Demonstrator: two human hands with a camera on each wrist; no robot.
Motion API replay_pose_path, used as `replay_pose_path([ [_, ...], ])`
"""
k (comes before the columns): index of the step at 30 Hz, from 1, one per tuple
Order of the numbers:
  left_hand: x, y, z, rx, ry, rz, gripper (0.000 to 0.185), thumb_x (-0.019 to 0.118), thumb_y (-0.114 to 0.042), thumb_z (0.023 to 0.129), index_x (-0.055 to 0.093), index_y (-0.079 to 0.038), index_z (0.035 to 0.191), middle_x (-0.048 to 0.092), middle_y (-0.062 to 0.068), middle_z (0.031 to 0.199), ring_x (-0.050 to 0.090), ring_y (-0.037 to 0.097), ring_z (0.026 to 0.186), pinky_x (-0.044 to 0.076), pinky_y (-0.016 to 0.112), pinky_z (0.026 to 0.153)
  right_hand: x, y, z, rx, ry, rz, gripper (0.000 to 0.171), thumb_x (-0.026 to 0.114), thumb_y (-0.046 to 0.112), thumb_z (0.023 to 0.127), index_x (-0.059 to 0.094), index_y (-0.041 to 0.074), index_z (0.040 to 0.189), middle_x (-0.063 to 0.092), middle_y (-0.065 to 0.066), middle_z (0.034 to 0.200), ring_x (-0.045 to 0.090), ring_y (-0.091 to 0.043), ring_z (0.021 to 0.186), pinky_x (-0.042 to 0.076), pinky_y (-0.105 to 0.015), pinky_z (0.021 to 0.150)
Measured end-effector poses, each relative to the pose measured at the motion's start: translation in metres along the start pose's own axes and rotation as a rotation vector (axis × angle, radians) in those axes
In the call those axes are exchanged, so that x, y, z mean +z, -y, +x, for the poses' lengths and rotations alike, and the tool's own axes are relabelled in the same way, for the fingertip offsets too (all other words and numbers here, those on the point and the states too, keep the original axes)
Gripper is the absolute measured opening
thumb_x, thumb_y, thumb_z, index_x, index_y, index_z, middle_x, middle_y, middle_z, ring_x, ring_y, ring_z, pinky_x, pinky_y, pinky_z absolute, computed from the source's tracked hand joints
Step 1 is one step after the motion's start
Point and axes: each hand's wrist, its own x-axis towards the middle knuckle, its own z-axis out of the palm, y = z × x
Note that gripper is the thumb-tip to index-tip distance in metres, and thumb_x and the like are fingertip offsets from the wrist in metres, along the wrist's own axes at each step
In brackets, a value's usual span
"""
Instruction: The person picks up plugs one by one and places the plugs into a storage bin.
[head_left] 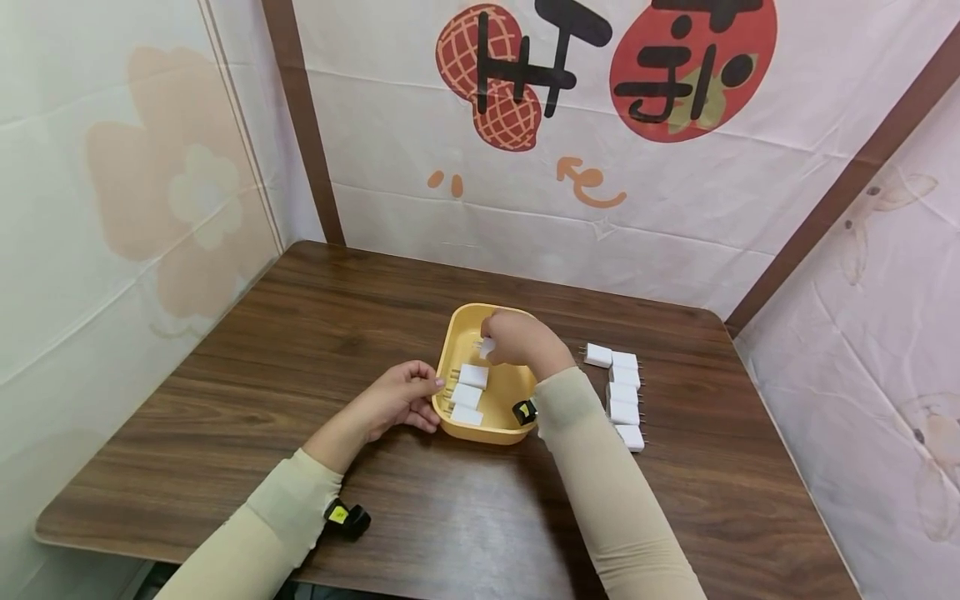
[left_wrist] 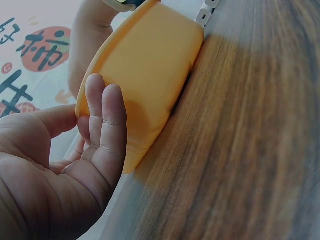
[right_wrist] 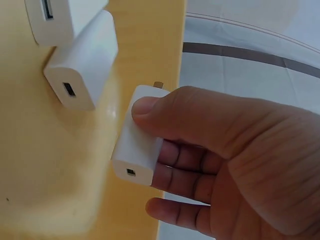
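Note:
A yellow plastic tray point(head_left: 489, 434) with raised walls stands on the wooden table. Its left rim is pinched by my left hand point(head_left: 401, 398), thumb at the edge and fingers along the outer wall point(left_wrist: 150, 65) in the left wrist view. Over the tray's far part, my right hand point(head_left: 521, 340) grips a white USB charger point(right_wrist: 137, 135) between thumb and fingers; one metal prong shows at its far end. Three white chargers point(head_left: 467, 395) lie in a column along the tray's left side, prongs pointing left.
To the right of the tray, several more white chargers point(head_left: 623, 392) lie in an uneven line on the table point(head_left: 720, 467). Printed fabric walls point(head_left: 525, 217) enclose the table's back and sides. A black wrist camera point(head_left: 347, 518) is strapped to the left sleeve.

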Motion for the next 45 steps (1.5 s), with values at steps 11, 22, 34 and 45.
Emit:
replay_pose_path([
  [11,0.001,-0.001,-0.002,0.005,0.001,-0.002,0.021,0.058,-0.020,0.105,0.048,-0.003,0.112,0.065,0.013,0.082,0.070,0.020,0.066,0.064,0.039,0.065,0.009,0.007,0.004,0.052,-0.003,-0.038,0.024,0.076,0.023,0.092,0.072,0.011,0.113,0.063,-0.003,0.105,0.058,-0.015,0.086,0.053,-0.031,0.079],
  [22,0.001,-0.001,-0.002,0.002,0.000,-0.008,0.021,0.059,-0.021,0.105,0.048,-0.004,0.111,0.065,0.011,0.080,0.070,0.020,0.066,0.064,0.039,0.065,0.017,0.012,0.011,0.049,-0.033,-0.041,0.031,0.075,0.028,0.095,0.071,0.011,0.121,0.063,-0.004,0.112,0.060,-0.015,0.091,0.054,-0.033,0.085],
  [34,0.000,0.000,-0.002,0.000,0.001,-0.009,0.022,0.059,-0.020,0.105,0.048,-0.003,0.112,0.065,0.011,0.080,0.070,0.020,0.066,0.064,0.039,0.065,0.022,0.015,0.017,0.036,-0.010,-0.055,0.031,0.076,0.028,0.095,0.071,0.012,0.121,0.063,-0.003,0.113,0.060,-0.015,0.092,0.055,-0.033,0.086],
  [45,0.002,-0.002,-0.004,0.000,-0.005,-0.005,0.021,0.058,-0.020,0.105,0.048,-0.003,0.112,0.065,0.011,0.080,0.069,0.020,0.065,0.064,0.039,0.065,0.026,0.017,0.020,0.040,-0.004,-0.075,0.029,0.075,0.027,0.096,0.071,0.011,0.119,0.062,-0.003,0.111,0.059,-0.015,0.090,0.054,-0.032,0.082],
])
